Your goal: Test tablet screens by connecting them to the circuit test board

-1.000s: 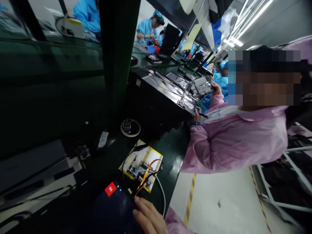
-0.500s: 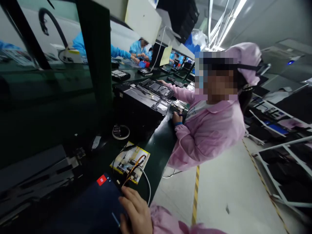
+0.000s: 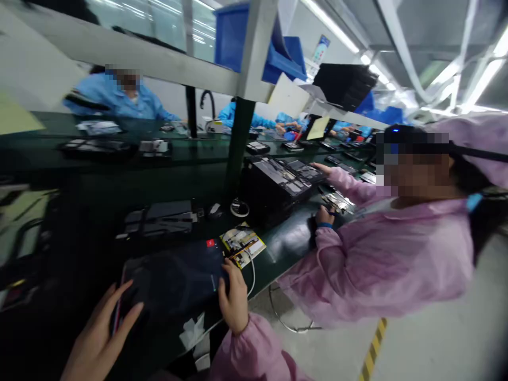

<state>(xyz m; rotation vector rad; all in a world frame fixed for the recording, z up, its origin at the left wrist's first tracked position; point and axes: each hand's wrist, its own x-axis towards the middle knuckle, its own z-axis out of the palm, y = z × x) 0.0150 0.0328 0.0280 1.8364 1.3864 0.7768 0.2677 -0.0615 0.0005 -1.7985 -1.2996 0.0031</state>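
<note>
Left hand point(image 3: 95, 334) spread wide at dark panel's point(image 3: 174, 283) 8 o'clock edge. Right hand point(image 3: 236, 299) half-open, touching 3 o'clock edge, likely steadying.

Long white ceiling tube lights point(image 3: 331, 24), high beyond my right fingers point(image 3: 234, 274), burn bright. They lay a pale glare on the glossy dark green surface point(image 3: 286, 238) just past those fingers, but around my left fingers point(image 3: 130, 319) it sinks into near-black shadow. A small red square point(image 3: 210, 243) glows by my right fingers. I see fine detail softened by blur, and the pale yellow-green sheet point(image 3: 18, 117) far left of my fingers looks smeared and stretched.
</note>
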